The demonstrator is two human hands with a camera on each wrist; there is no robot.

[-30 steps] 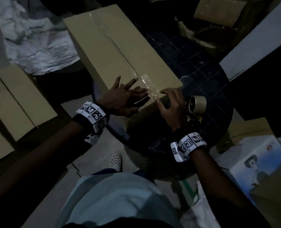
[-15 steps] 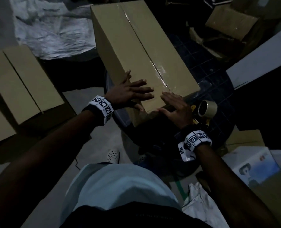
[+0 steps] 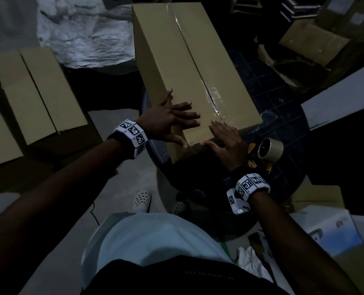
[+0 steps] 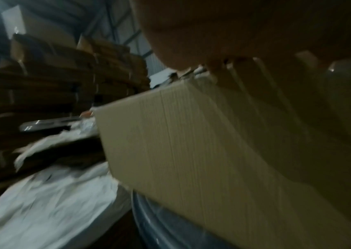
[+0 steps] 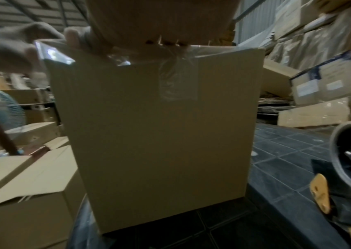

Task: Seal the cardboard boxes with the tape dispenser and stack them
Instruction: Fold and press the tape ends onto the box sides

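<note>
Box: 1 long cardboard box (image 3: 183, 67) lay on a dark tiled table (image 3: 270, 81), its near end at the table's near edge.
Tape seam: a clear tape strip (image 3: 214, 96) ran along the box's top seam and folded down over the near end face, where the right wrist view showed it wrinkled.
Left hand: the left hand (image 3: 168, 122) lay flat on the box's top at the near left corner, fingers spread and straight, thumb over the left edge.
Right hand: the right hand (image 3: 225, 141) pressed on the box's near top edge, just right of the left hand; its fingers (image 3: 216, 127) were extended onto the tape end, gripping nothing.
Tape dispenser: the tape dispenser (image 3: 269, 150) stood on the table just right of the box's near end, beside the right hand, with no hand on it.
Flat cartons: 2 flattened cardboard boxes (image 3: 38, 92) lay on the floor, well left of the box.
White sheet: crumpled white sheeting (image 3: 85, 33) lay beyond the box's far left side.
Stacks: the left wrist view showed bundled flat cardboard (image 4: 63, 84) piled beyond the box, blurred.
Printed carton: a white printed carton (image 3: 330, 228) sat low to the right of the box.
</note>
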